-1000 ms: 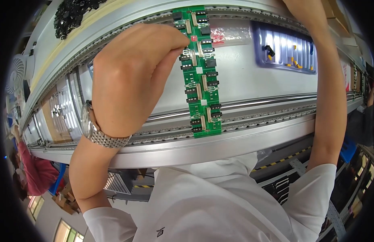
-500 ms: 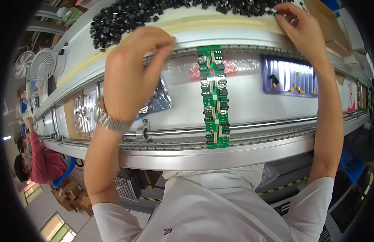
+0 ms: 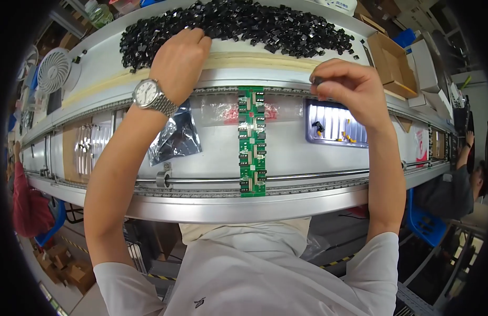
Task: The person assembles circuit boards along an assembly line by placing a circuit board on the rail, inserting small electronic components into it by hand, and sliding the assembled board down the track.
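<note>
A long heap of small black plastic parts (image 3: 238,23) lies along the far tray. At its near left edge my left hand (image 3: 178,63), with a steel watch on the wrist, has its fingers curled and its fingertips hidden against the parts. My right hand (image 3: 352,87) is raised over the far rail and pinches a small black part (image 3: 317,81) between thumb and forefinger. Between the hands, a long green circuit board (image 3: 252,142) bridges the two conveyor rails, carrying black blocks and pale connectors along its length.
A clear tray with yellow and black pieces (image 3: 336,139) sits under my right forearm. A silver antistatic bag (image 3: 175,139) lies left of the board. A metal rod (image 3: 317,175) runs along the near rail (image 3: 212,208). Open cardboard box (image 3: 394,66) and white fan (image 3: 54,71) flank the tray.
My right hand has drawn back from the heap toward me, holding a black part. My left hand has moved to the heap's edge. The whole view has shifted.
</note>
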`<action>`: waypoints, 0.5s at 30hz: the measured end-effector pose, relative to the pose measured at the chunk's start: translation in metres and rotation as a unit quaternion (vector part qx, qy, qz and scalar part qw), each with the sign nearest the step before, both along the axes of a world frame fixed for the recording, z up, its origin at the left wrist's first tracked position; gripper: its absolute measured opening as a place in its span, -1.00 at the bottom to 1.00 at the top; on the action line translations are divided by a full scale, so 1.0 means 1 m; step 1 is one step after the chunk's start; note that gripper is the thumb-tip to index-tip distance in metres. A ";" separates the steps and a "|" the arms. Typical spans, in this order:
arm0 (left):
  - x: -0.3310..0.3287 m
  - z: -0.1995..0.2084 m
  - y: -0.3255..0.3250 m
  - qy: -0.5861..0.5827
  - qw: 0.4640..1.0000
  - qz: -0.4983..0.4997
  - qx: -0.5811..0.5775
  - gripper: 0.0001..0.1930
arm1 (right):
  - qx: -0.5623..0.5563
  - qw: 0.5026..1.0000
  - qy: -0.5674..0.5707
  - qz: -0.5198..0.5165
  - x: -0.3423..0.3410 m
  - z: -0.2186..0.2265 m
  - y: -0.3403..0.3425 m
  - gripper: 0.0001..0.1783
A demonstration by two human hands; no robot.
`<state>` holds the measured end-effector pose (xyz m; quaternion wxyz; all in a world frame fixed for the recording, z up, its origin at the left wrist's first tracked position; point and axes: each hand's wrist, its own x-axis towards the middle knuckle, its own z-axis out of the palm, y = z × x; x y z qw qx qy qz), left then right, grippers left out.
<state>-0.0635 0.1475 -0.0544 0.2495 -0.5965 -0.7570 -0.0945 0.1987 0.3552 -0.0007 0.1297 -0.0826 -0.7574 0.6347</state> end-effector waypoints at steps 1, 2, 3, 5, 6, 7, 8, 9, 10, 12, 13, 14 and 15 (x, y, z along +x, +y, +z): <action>0.000 0.002 0.002 0.012 1.000 0.004 -0.010 -0.82 | 0.037 0.999 0.005 0.015 0.000 0.001 -0.009 -0.77; 0.001 0.003 0.003 0.024 0.999 0.007 -0.020 -0.82 | 0.074 0.997 0.010 0.031 0.000 0.002 -0.018 -0.77; 0.002 0.004 0.002 0.034 0.999 0.011 -0.031 -0.82 | 0.109 0.993 0.015 0.048 0.000 0.003 -0.028 -0.78; 0.004 0.006 -0.004 -0.021 1.000 -0.005 -0.003 -0.83 | 0.149 0.986 0.007 0.078 0.002 0.003 -0.051 -0.78; 0.004 0.006 -0.003 -0.071 0.996 -0.036 0.032 -0.83 | 0.195 0.976 0.002 0.093 0.006 0.005 -0.062 -0.79; 0.004 0.007 -0.004 -0.120 0.988 -0.066 0.068 -0.83 | 0.240 0.965 -0.002 0.108 0.009 0.005 -0.071 -0.79; 0.003 0.008 -0.007 -0.169 0.976 -0.093 0.104 -0.83 | 0.284 0.951 -0.005 0.125 0.010 0.002 -0.079 -0.80; 0.004 0.011 -0.012 -0.179 0.974 -0.090 0.102 -0.83 | 0.280 0.951 -0.014 0.129 0.013 -0.001 -0.084 -0.80; 0.007 0.018 -0.020 -0.266 0.959 -0.056 0.079 -0.83 | 0.314 0.942 -0.003 0.120 0.015 -0.006 -0.089 -0.80; 0.018 0.030 -0.035 -0.435 0.900 0.010 0.036 -0.84 | 0.387 0.916 0.015 0.102 0.021 -0.013 -0.095 -0.81; 0.024 0.030 -0.040 -0.513 0.857 0.041 0.013 -0.85 | 0.423 0.901 0.025 0.093 0.024 -0.016 -0.096 -0.81; 0.029 0.031 -0.046 -0.517 0.855 0.046 0.014 -0.85 | 0.421 0.901 0.023 0.100 0.024 -0.019 -0.098 -0.81; 0.037 0.032 -0.049 -0.524 0.851 0.028 0.018 -0.85 | 0.410 0.906 0.028 0.103 0.024 -0.021 -0.099 -0.81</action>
